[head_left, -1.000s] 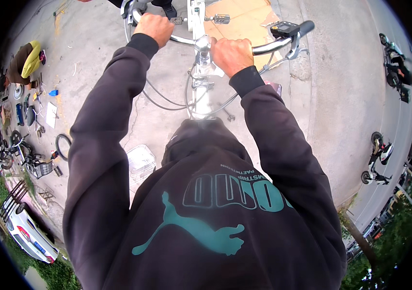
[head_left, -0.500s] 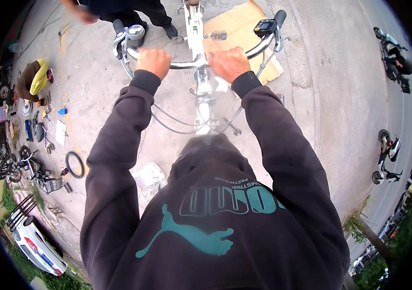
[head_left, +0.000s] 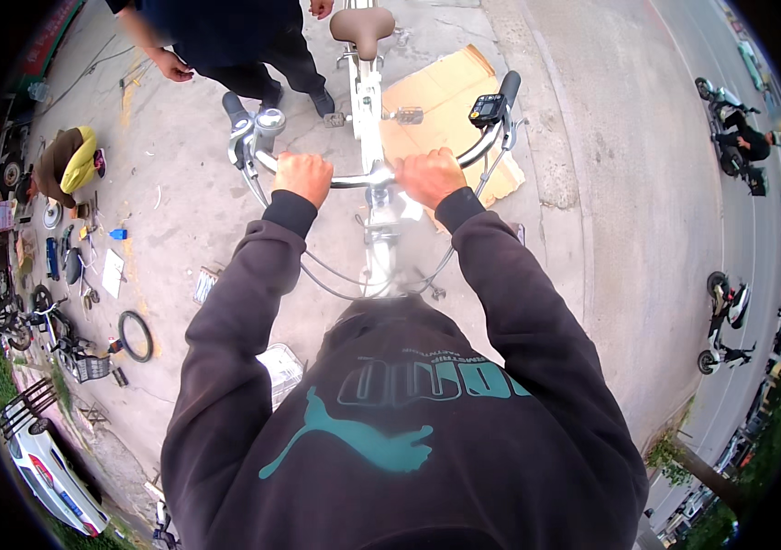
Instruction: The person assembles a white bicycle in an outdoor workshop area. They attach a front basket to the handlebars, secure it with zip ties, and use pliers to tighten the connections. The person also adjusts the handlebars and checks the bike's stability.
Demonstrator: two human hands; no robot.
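A silver handlebar point(head_left: 348, 182) runs across in front of me, and both my hands are wrapped round it near the stem. My left hand point(head_left: 303, 177) grips the bar left of the middle, my right hand point(head_left: 429, 176) just right of it. Outside my left hand sit a round silver bell or lamp point(head_left: 269, 120) and a brake lever. Toward the right grip is a small black display unit point(head_left: 488, 111). Beyond the bar stretch the white bicycle frame point(head_left: 368, 115) and a brown saddle point(head_left: 362, 30). Cables point(head_left: 331, 284) loop down toward my body.
Flattened cardboard point(head_left: 441, 101) lies right of the frame. A person in dark clothes point(head_left: 230, 41) stands at the far left of the bicycle; another in yellow point(head_left: 79, 163) bends over at left. Tools, a loose tyre point(head_left: 136, 336) and a white car point(head_left: 51, 467) are left; scooters point(head_left: 725, 321) stand right.
The handlebar and my hands sit lower in the picture, nearer my body. The saddle and more of the standing person have come into view. Both hands keep their hold.
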